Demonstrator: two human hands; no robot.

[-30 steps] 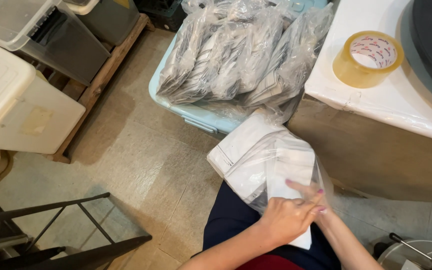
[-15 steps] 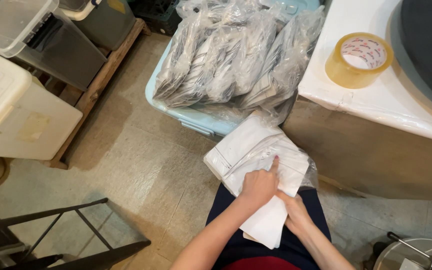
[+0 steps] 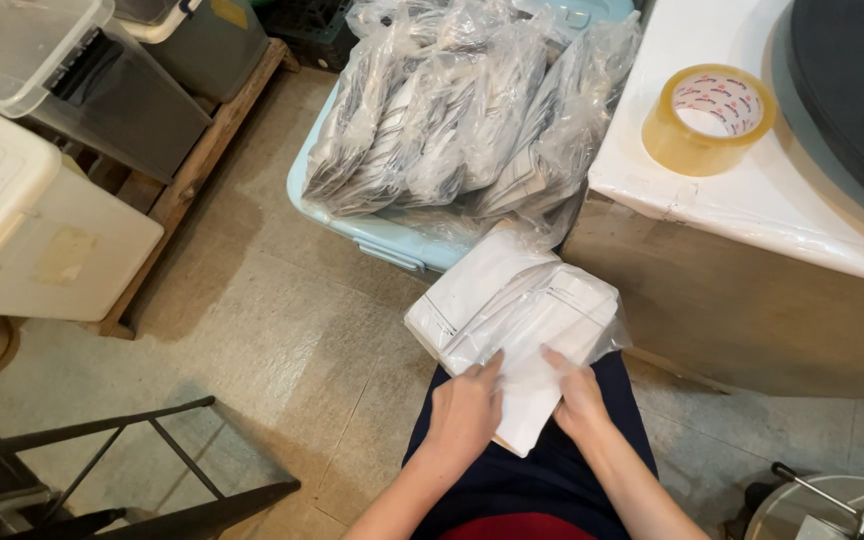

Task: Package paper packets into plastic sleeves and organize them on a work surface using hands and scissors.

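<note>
A stack of white folded cloth in clear plastic bags [image 3: 512,310] rests on my lap. My left hand [image 3: 464,412] presses flat on the near left part of the top bag, fingers together. My right hand [image 3: 580,398] lies on its near right edge, fingers touching the plastic. Both hands lie on the same top package; how firmly they grip it is unclear. Just beyond the stack stands a light blue bin [image 3: 372,232] heaped with several similar bagged garments [image 3: 452,110].
A roll of clear packing tape [image 3: 709,117] sits on a white-covered table [image 3: 752,200] at the right. White and clear storage boxes [image 3: 22,220] stand on a wooden pallet at left. A black metal frame [image 3: 122,470] is at lower left, a metal pot lid [image 3: 832,505] at lower right.
My left hand slid from the middle of the top bag down to its near edge, beside my right hand. The view shifted slightly.
</note>
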